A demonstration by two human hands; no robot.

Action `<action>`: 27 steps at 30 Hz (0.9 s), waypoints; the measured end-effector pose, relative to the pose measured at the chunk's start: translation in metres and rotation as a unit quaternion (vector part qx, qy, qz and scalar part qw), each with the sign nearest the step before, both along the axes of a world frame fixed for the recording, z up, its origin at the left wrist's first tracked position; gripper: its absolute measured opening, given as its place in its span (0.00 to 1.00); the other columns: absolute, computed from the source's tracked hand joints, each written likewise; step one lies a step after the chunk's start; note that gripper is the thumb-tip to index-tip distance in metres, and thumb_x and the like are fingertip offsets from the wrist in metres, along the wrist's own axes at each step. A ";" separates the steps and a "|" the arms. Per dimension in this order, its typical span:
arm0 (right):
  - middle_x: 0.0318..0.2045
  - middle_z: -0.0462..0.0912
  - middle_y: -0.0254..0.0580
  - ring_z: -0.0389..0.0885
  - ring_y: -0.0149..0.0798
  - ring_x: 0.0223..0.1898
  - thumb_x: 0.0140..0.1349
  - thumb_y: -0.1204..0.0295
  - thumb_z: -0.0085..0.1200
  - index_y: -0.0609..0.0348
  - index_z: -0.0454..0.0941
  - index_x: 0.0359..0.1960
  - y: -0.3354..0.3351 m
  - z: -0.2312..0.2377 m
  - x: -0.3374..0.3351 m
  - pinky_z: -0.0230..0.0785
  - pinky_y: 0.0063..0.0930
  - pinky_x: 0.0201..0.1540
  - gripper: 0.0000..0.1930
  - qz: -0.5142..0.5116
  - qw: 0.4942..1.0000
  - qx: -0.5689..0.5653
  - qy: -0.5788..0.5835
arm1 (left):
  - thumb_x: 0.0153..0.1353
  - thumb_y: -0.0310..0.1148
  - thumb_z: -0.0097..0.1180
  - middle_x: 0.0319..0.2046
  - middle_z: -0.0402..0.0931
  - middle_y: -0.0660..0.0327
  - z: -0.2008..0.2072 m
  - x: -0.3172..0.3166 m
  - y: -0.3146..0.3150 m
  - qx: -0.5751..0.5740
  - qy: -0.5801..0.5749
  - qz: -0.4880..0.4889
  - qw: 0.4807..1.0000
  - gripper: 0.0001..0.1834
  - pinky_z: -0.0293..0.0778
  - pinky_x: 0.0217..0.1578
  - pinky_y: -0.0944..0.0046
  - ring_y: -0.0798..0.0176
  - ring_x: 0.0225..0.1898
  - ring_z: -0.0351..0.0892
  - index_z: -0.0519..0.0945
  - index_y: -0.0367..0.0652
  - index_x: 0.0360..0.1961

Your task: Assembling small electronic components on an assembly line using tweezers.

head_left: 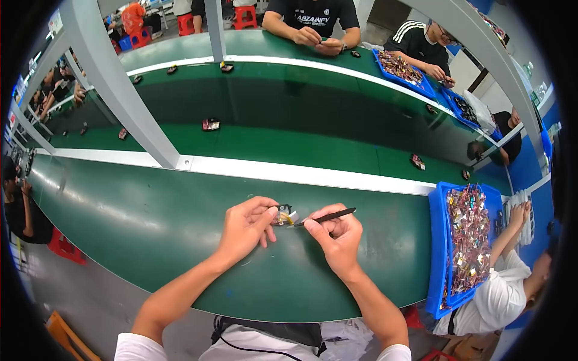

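Note:
Over the green bench, my left hand (251, 220) pinches a small black electronic part (282, 215) between thumb and fingers. A whitish piece and a bit of yellow show on the part's right side. My right hand (338, 236) grips black tweezers (330, 217) much like a pen. Their thin metal tip points left and reaches the yellow bit on the part; whether it touches or pinches it, I cannot tell. Both hands are close together, with the part and the tweezer tip between them.
A blue tray (438, 253) heaped with small wired parts stands at my right. Beyond a white rail (301, 174) runs a green conveyor belt (337, 147) carrying scattered black parts (211, 124). Grey metal posts (123, 84) rise from the rail. Other people sit across the belt and at both sides.

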State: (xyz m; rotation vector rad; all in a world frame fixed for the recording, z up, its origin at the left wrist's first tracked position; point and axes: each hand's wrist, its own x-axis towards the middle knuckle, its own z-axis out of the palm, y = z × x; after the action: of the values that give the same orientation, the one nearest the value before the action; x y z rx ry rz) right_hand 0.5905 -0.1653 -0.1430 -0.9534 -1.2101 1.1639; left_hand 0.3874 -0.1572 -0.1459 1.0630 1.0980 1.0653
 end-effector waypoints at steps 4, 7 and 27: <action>0.23 0.78 0.26 0.65 0.14 0.18 0.60 0.84 0.66 0.66 0.79 0.38 -0.004 -0.003 -0.001 0.53 0.13 0.21 0.08 -0.005 0.999 0.013 -0.044 | 0.72 0.27 0.54 0.33 0.83 0.56 0.006 -0.001 -0.007 0.002 0.033 -0.011 0.999 0.11 0.72 0.18 0.72 0.68 0.22 0.82 0.79 0.28 0.48; 0.24 0.80 0.28 0.64 0.14 0.17 0.58 0.83 0.67 0.65 0.80 0.38 -0.004 -0.006 -0.003 0.52 0.14 0.20 0.09 -0.017 0.996 0.040 -0.076 | 0.71 0.26 0.55 0.33 0.84 0.56 0.004 0.000 -0.009 -0.005 0.031 -0.010 0.999 0.11 0.70 0.18 0.72 0.69 0.22 0.81 0.79 0.29 0.49; 0.14 0.71 0.25 0.57 0.16 0.13 0.54 0.79 0.72 0.60 0.85 0.35 -0.003 -0.002 -0.001 0.46 0.19 0.16 0.09 -0.039 0.954 0.135 -0.263 | 0.69 0.24 0.59 0.32 0.85 0.57 -0.009 0.009 -0.017 0.141 0.137 0.009 0.980 0.09 0.73 0.20 0.72 0.72 0.22 0.81 0.83 0.34 0.48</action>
State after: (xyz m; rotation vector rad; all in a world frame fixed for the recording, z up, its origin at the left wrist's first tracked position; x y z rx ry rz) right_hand 0.5894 -0.1679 -0.1450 -1.1238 -1.6888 0.6683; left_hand 0.3962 -0.1745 -0.1545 1.4628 1.1983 1.1338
